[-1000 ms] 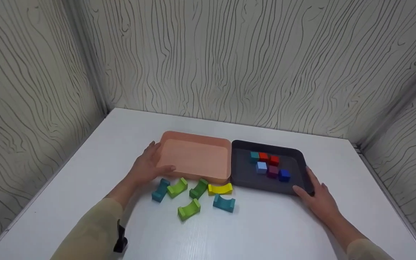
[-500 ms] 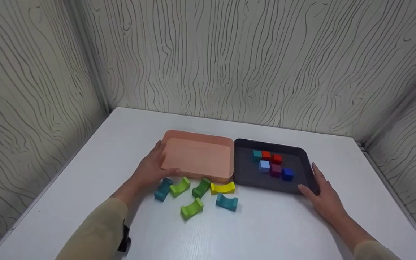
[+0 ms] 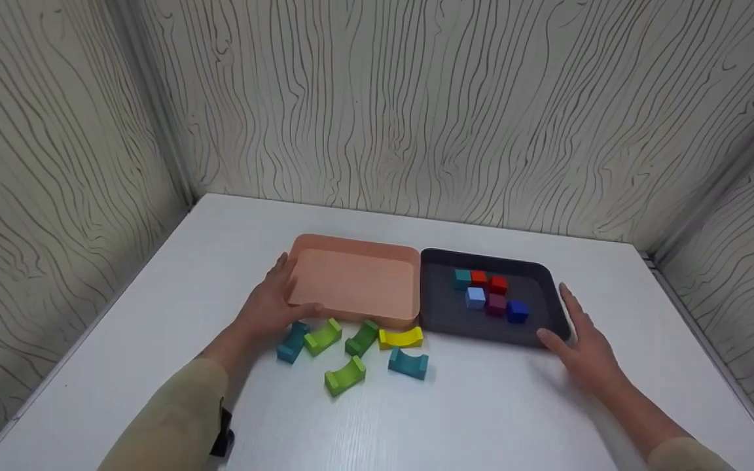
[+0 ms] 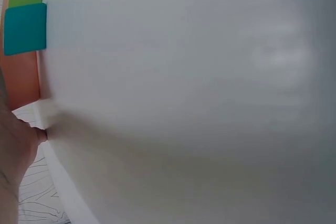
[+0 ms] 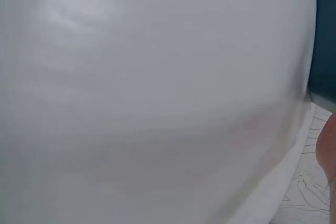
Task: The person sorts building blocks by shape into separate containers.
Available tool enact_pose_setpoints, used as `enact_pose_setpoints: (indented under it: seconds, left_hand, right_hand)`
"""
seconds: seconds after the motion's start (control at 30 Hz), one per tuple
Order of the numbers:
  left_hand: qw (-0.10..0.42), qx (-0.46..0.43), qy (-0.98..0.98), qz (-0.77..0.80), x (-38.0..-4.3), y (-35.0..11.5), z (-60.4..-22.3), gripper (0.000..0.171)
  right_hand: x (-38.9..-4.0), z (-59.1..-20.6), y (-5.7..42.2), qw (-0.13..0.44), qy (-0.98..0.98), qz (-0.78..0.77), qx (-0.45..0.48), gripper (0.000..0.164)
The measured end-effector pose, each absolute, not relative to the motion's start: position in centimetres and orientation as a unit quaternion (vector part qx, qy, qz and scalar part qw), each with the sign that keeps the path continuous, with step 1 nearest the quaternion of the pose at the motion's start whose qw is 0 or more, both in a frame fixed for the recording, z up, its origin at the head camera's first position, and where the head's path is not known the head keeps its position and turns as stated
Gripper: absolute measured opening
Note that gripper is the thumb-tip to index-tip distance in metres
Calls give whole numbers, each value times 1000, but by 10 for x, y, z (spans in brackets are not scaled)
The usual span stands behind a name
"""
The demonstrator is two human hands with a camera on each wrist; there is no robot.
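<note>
In the head view a pink tray and a dark grey tray stand side by side. My left hand lies along the pink tray's left side, fingers fairly straight and thumb over its front corner. My right hand is beside the dark tray's right end, fingers extended, thumb near the front corner. Several cubes sit in the dark tray, among them a light blue cube and a dark blue cube. The left wrist view catches part of the left hand by the pink tray.
In front of the trays lie several arched blocks, including a yellow block, a dark green block, a light green block and a teal block. Another teal block is close below the left thumb. Patterned walls enclose the white table.
My right hand has eased slightly outward from the dark tray's corner. The left hand stays at the pink tray. Trays, cubes and arched blocks keep their arrangement; the view shifts slightly.
</note>
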State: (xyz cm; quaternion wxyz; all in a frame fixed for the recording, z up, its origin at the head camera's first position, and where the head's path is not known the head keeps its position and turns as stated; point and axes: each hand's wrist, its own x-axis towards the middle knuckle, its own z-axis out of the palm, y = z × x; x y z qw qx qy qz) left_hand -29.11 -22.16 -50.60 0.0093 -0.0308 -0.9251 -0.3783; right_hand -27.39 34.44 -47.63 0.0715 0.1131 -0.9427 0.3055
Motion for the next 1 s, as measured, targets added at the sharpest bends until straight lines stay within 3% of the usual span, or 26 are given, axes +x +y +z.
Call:
enact_pose_setpoints:
  seconds: [0.77, 1.0]
  left_hand:
    - [4, -30, -926, -375, -289, -221, -509, 120]
    - [5, -36, -925, -378, -292, -221, -509, 119]
  right_hand:
    - [-244, -473, 243, 53, -891, 375, 251, 97]
    - [-233, -473, 220, -3, -885, 400, 239, 97]
